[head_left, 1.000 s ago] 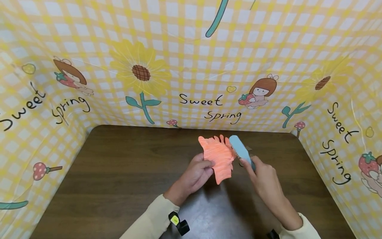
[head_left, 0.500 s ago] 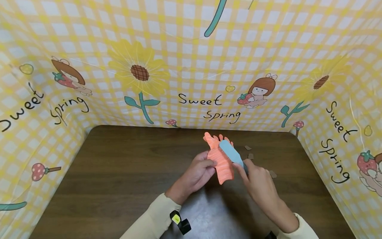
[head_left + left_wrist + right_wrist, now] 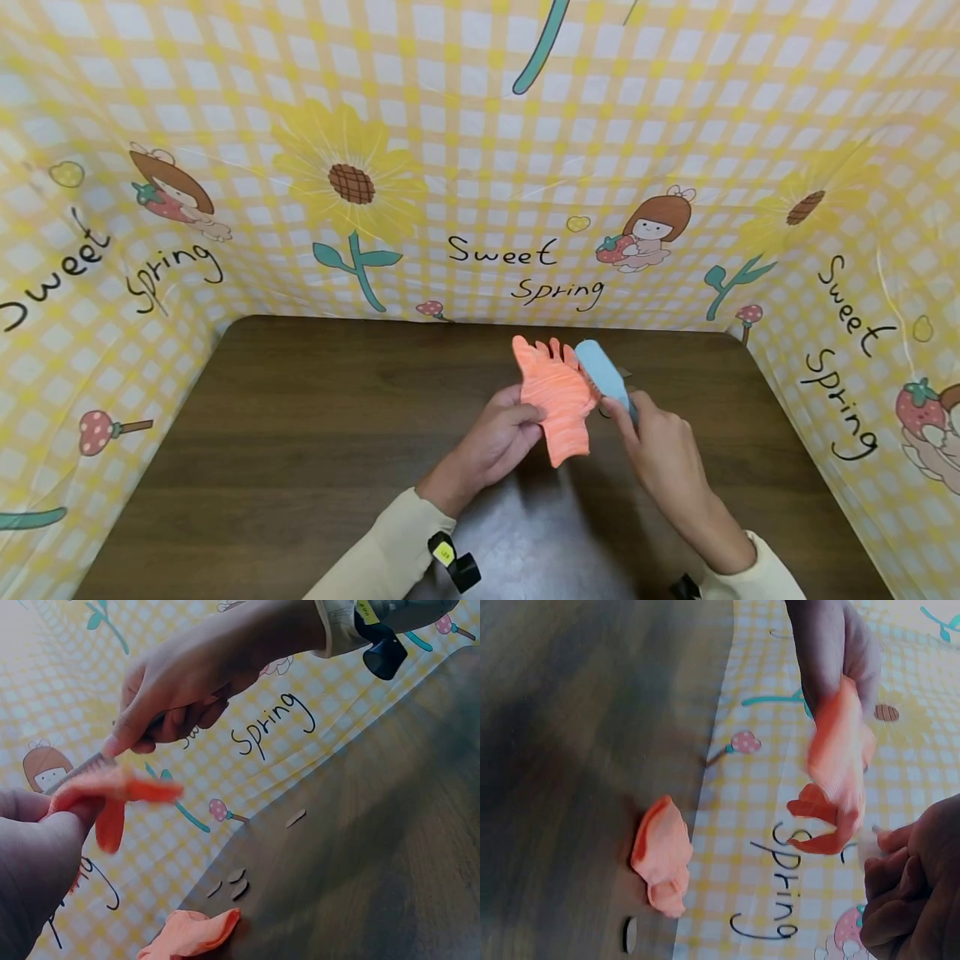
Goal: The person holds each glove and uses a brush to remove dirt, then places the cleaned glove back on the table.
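My left hand (image 3: 497, 433) pinches a small orange knit glove (image 3: 555, 392) by its side edge, thumb on top, its fingers pointing away from me. A light blue brush (image 3: 602, 371) is gripped in my right hand (image 3: 670, 450), thumb along its back. Its bristle side faces the glove's right edge, right beside the glove's fingers. In the left wrist view the held glove (image 3: 112, 795) hangs folded and blurred, with the brush (image 3: 79, 769) behind it. A second orange glove (image 3: 662, 859) lies crumpled on the table in the right wrist view.
Several small brown flat pieces (image 3: 238, 889) lie on the dark wooden table (image 3: 337, 433) beyond the held glove. A yellow checked cloth (image 3: 480, 167) walls the table at the back and both sides.
The brush swept left over the glove, then came back right to its edge. The glove tilted under it and now lies spread flatter. My left hand keeps its hold, shifted slightly right.
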### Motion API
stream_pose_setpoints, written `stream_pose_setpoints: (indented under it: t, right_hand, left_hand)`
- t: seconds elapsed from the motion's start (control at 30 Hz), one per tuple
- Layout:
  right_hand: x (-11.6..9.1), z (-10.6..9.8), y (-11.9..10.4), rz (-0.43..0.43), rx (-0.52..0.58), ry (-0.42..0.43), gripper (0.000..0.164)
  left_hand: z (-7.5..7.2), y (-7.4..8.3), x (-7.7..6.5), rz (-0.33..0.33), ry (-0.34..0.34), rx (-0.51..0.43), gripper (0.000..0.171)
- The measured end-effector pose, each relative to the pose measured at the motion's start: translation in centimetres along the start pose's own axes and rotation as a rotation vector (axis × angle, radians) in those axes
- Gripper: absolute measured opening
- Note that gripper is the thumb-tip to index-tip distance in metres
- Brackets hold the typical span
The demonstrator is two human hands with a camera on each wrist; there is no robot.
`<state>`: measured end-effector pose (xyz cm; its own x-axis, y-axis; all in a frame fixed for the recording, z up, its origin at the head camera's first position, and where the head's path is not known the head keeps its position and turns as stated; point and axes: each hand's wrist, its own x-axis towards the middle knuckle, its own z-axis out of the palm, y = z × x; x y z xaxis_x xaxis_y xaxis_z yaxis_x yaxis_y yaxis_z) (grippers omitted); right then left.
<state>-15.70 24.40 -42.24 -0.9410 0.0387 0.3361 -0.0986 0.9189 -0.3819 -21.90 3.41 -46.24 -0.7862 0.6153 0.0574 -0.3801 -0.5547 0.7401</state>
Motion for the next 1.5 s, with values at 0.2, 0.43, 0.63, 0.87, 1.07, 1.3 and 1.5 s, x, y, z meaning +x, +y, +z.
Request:
stream_pose_setpoints:
  t: [0.2,0.43,0.63,0.87,1.07,1.3,1.5]
  right_hand:
    - [-0.8,0.4,-1.3,-0.034,0.04,-0.03,0.028]
    - [-1.5,1.3,-2.4,-0.105,0.044,-0.07,0.021]
    - [-0.9,1.4,-1.4,-0.09,0.014,-0.01,0.023]
    - [-0.4,1.2,-0.7,0.002,0.041,-0.065,0.032]
    - [0.1,0.5,0.0,0.085,0.038,-0.067,0.04]
    - [-1.1,0.7,-1.8,-0.068,0.07,-0.058,0.024]
    - [-1.8,1.4,-2.8,-0.143,0.022,-0.047,0.02]
  left_hand:
    - [-0.1,-0.2,-0.1,0.006,0.028,0.017,0.056]
    - [-0.1,0.1,-0.1,0.007,-0.017,0.003,0.065]
    - [-0.2,0.0,0.0,-0.019,0.004,0.0,0.064]
    - [-0.1,-0.1,0.1,-0.021,-0.001,-0.005,0.064]
    - [-0.2,0.0,-0.2,0.008,0.017,0.003,0.062]
    - [-0.3,0.2,-0.2,0.012,0.02,0.01,0.059]
    - [-0.2,0.4,-0.1,0.005,-0.018,0.009,0.064]
